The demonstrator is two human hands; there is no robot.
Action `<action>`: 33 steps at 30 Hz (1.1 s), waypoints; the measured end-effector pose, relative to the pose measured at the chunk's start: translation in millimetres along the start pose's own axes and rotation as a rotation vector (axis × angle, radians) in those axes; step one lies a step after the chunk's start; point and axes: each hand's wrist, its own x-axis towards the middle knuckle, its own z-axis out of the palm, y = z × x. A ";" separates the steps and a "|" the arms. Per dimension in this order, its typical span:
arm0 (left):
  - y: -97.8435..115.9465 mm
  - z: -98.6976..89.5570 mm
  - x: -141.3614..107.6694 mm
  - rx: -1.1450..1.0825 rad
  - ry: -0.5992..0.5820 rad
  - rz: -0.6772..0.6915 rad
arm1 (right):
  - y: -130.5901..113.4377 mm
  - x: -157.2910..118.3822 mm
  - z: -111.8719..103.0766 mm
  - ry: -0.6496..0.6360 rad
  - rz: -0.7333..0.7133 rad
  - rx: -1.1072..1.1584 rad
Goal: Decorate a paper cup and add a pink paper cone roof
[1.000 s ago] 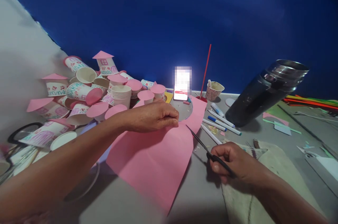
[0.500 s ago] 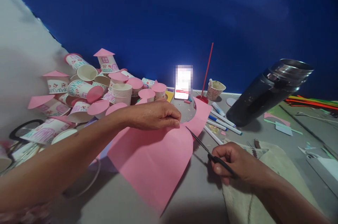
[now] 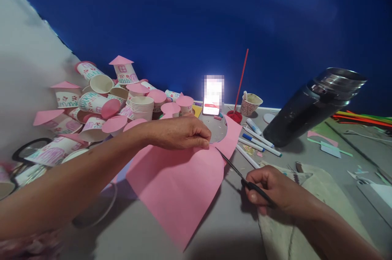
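Note:
My left hand pinches the far edge of a large sheet of pink paper, fingertips closed on it. A curved cut edge runs along the sheet's far side, and a strip bends away to the right. My right hand grips black-handled scissors by the loops. The blades point up and left, their tips at the paper just right of my left fingers. How far apart the blades are I cannot tell.
Paper cups with pink cone roofs are heaped at left beside stacked plain cups. A lit phone leans by the blue wall. Markers, a dark flask and a beige cloth lie around my right hand.
Both hands stay almost in place. The pink paper's right-hand strip has shifted slightly left, and the view has moved a touch.

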 end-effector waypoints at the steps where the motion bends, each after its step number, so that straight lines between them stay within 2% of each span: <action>1: 0.1 0.0 0.4 -0.012 -0.008 0.001 | 0.5 0.1 0.1 -0.002 0.002 0.009; 10: 4.9 -2.0 4.9 -0.055 -0.065 0.018 | -0.4 -2.5 0.8 -0.005 0.009 0.020; 25: -3.0 -3.0 10.9 -0.179 -0.051 0.102 | -2.2 -2.0 -1.0 -0.008 0.026 -0.042; 33: -3.3 -0.2 15.8 -0.183 -0.108 0.123 | -0.7 -0.7 -1.5 -0.028 0.041 -0.023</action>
